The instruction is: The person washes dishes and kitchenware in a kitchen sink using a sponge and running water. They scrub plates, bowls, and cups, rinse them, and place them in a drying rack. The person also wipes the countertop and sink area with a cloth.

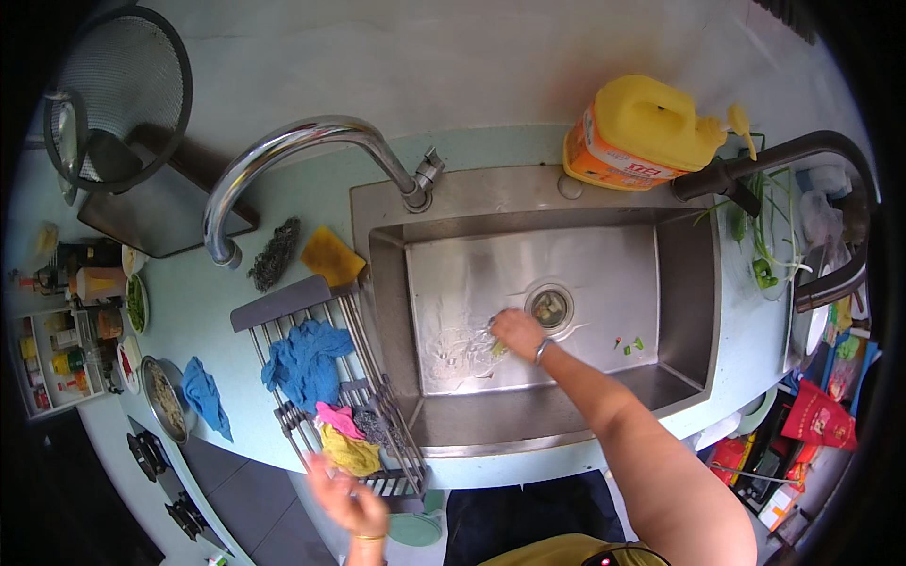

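My right hand [520, 334] reaches down into the stainless steel sink [467, 262], fingers at its floor just left of the drain strainer [549, 308]. Splashing water or suds blur around the fingertips. A small yellowish-green scrap [500, 349] shows beside the fingers; whether they hold it cannot be told. Food scraps sit inside the strainer. Some green bits [628, 347] lie on the sink floor at right. My left hand [347, 495], motion-blurred, is raised with fingers apart near the front end of the dish rack [279, 318], holding nothing visible. On that rack hang a blue cloth [308, 361] and a yellow cloth [348, 451].
A chrome faucet [311, 131] arches left over the counter, near steel wool [276, 255] and a yellow sponge [333, 256]. Behind the sink stand a yellow detergent jug [637, 134] and a dark faucet [793, 152]. A metal bowl of food [164, 400] sits at left, scallions [764, 219] at right.
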Demonstrator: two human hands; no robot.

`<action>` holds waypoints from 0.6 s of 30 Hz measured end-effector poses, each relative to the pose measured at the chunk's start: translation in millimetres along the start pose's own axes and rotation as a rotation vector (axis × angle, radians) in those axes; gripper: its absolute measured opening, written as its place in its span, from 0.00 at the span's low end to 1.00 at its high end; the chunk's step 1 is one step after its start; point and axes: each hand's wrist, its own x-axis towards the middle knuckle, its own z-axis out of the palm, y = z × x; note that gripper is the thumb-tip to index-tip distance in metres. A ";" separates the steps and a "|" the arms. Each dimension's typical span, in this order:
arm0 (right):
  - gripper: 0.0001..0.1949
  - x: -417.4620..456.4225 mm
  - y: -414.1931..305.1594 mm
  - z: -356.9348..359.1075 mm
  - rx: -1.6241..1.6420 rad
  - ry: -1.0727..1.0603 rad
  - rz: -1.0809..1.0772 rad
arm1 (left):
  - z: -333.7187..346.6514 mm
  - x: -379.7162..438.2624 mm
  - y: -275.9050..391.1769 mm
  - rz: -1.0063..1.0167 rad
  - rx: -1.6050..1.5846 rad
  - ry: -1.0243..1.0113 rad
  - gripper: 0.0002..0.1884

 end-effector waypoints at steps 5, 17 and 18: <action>0.08 1.1 -3.7 -34.9 -0.019 -0.099 0.100 | 86.3 -21.1 64.1 0.212 -0.286 -0.535 0.16; 0.05 -36.3 20.8 -15.8 -0.019 -0.198 -0.262 | 167.8 -59.5 68.9 0.075 0.088 -0.573 0.04; 0.05 -35.6 30.8 -30.1 -0.079 -0.165 -0.200 | 171.0 -55.7 71.6 0.115 0.103 -0.589 0.06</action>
